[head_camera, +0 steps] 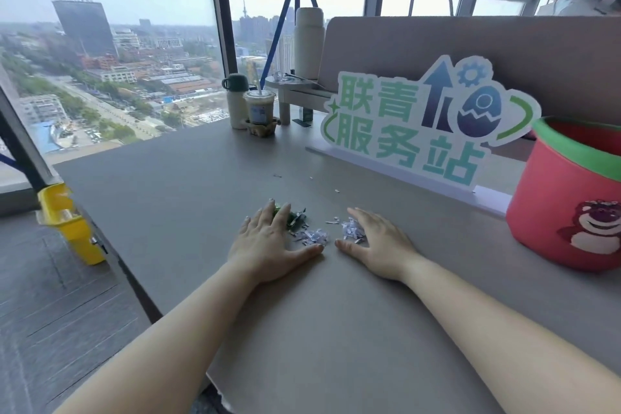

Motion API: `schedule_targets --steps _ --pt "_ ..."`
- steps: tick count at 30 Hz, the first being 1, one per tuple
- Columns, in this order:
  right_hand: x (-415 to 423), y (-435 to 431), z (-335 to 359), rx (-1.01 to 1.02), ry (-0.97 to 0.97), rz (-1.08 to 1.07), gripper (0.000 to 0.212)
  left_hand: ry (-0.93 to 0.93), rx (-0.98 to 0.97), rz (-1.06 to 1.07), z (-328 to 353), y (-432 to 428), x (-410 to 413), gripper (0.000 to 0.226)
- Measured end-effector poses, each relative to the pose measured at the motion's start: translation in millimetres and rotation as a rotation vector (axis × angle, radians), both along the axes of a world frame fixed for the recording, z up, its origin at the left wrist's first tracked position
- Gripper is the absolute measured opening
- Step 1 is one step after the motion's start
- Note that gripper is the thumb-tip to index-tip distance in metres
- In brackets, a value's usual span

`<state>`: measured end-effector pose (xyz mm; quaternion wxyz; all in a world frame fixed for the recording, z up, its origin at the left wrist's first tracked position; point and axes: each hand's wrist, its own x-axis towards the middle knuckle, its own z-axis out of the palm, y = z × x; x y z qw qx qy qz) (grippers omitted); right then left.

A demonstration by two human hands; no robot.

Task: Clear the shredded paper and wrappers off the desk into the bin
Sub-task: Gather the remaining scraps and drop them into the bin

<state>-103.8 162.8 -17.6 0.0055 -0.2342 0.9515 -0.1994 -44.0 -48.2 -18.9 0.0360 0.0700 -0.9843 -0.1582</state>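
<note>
Grey tabletop (pixel 201 212): left hand (pixel 268 245) and right hand (pixel 376 245) lie flat, apart, flanking shredded paper (pixel 314 237) and wrappers (pixel 295 217) (best swept inward, palms low).

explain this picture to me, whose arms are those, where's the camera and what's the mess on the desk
There is no machine here: a person wears one wide-angle camera on the head, so you see their own bare arms from above. It is the only view. The left hand and right hand lie flat and open on the grey desk, either side of a small heap of shredded paper. The left hand's fingers touch some green wrappers. Neither hand holds anything. A few stray bits lie farther out. The pink bin stands on the desk to the right. Behind are a sign, a drink cup and a tall bottle.
</note>
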Motion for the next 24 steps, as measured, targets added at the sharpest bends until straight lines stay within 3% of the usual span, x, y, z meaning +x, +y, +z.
schedule_targets --steps 15,24 --pt "-10.6 -4.9 -2.7 -0.097 0.125 -0.048 0.043 0.21 -0.017 -0.114 -0.9 -0.2 -13.4 0.061" --pt "-3.4 -5.8 0.2 -0.166 0.085 -0.015 0.029 0.269 -0.106 -0.093 -1.1 2.8 -9.1 0.058"
